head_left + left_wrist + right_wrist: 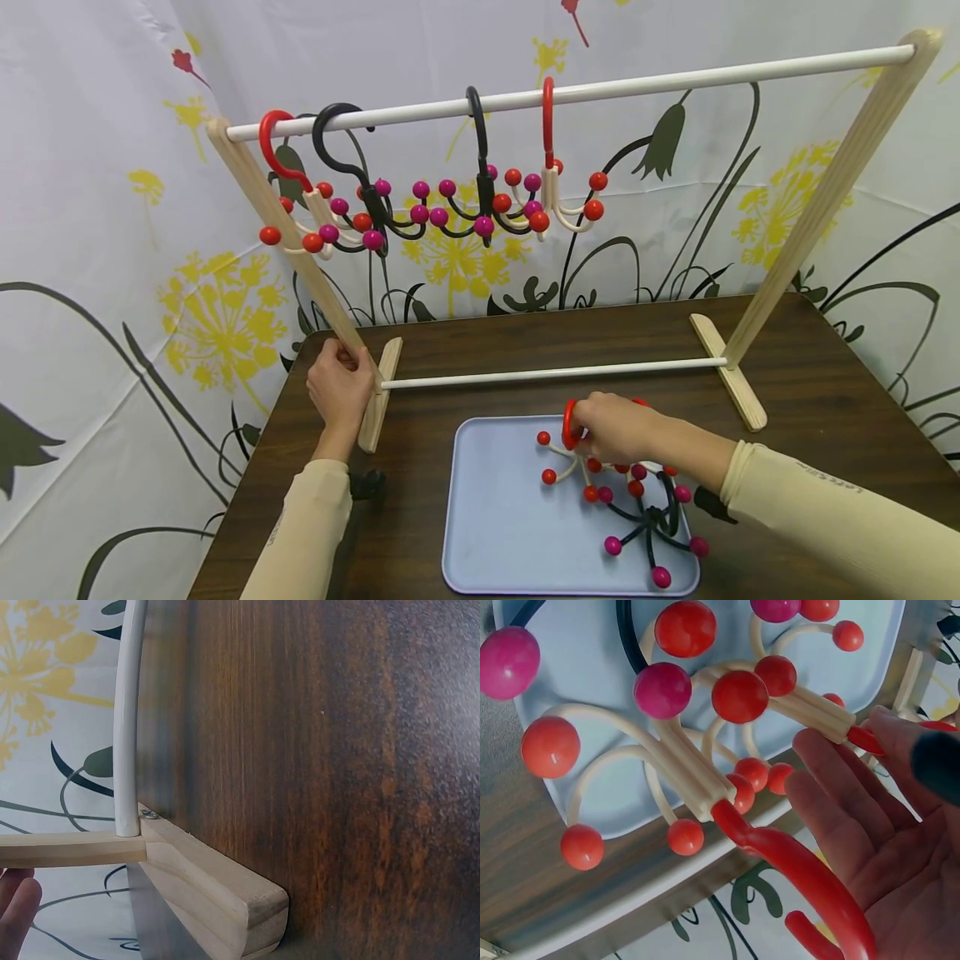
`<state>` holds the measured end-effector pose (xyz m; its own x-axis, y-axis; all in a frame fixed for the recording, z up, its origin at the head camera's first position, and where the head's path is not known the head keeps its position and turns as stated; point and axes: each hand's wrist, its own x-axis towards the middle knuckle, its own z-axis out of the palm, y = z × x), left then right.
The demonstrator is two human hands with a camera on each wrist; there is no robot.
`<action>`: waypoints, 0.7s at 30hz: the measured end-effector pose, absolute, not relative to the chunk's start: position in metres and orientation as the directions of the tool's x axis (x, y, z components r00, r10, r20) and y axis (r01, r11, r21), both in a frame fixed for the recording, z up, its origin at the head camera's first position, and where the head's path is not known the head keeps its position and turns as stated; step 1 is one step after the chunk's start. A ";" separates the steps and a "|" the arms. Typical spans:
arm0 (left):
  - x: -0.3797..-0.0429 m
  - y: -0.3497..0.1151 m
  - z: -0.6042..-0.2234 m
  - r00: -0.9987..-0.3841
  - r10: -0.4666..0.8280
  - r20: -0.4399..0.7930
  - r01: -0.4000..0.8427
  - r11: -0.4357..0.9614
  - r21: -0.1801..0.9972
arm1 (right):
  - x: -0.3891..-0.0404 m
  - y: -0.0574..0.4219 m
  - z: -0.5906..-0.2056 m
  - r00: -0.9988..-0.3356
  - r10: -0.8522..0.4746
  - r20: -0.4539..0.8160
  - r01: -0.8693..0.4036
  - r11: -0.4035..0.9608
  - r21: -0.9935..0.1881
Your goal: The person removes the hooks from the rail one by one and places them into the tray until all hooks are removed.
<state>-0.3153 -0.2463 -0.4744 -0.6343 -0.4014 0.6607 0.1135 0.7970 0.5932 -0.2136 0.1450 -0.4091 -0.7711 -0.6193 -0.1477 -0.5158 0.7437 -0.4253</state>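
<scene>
A wooden rack with a white top rod (675, 81) stands on the dark table (825, 358). My left hand (339, 387) grips the rack's left post (285, 225) just above its foot; only fingertips (15, 900) show in the left wrist view, beside the post (67, 850). My right hand (611, 429) reaches into the light blue tray (495, 517), its fingers curled over the red hook (570, 423) of a cream hanger with red balls (558, 454). In the right wrist view that hook (802, 877) lies across the palm (870, 825).
Several multi-arm hangers hang on the top rod, two with red hooks (548, 117) and two with black hooks (477, 125). A black hanger with magenta balls (652, 521) lies in the tray by my right wrist. A lower white rod (555, 373) joins the rack's feet. A flowered curtain (112, 167) hangs behind.
</scene>
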 end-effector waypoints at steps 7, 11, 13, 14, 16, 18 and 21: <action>-0.316 -0.247 -0.474 -0.630 -0.405 0.663 0.109 0.799 0.591 | -0.214 0.151 -0.401 -0.731 -0.671 -0.123 -0.580 0.707 -0.404; -0.316 -0.247 -0.473 -0.624 -0.404 0.669 0.114 0.800 0.589 | -0.213 0.153 -0.394 -0.738 -0.665 -0.112 -0.589 0.717 -0.372; -0.315 -0.247 -0.473 -0.623 -0.402 0.671 0.118 0.799 0.589 | -0.212 0.154 -0.390 -0.742 -0.662 -0.110 -0.587 0.720 -0.370; -0.315 -0.247 -0.473 -0.623 -0.402 0.671 0.119 0.800 0.589 | -0.212 0.155 -0.388 -0.744 -0.659 -0.110 -0.584 0.722 -0.370; -0.315 -0.247 -0.473 -0.624 -0.400 0.671 0.121 0.799 0.589 | -0.210 0.158 -0.382 -0.746 -0.659 -0.097 -0.586 0.719 -0.373; -0.315 -0.247 -0.474 -0.628 -0.399 0.668 0.121 0.798 0.591 | -0.209 0.161 -0.376 -0.744 -0.662 -0.089 -0.589 0.713 -0.380; -0.316 -0.247 -0.475 -0.631 -0.398 0.666 0.123 0.796 0.593 | -0.206 0.167 -0.361 -0.741 -0.667 -0.076 -0.595 0.705 -0.387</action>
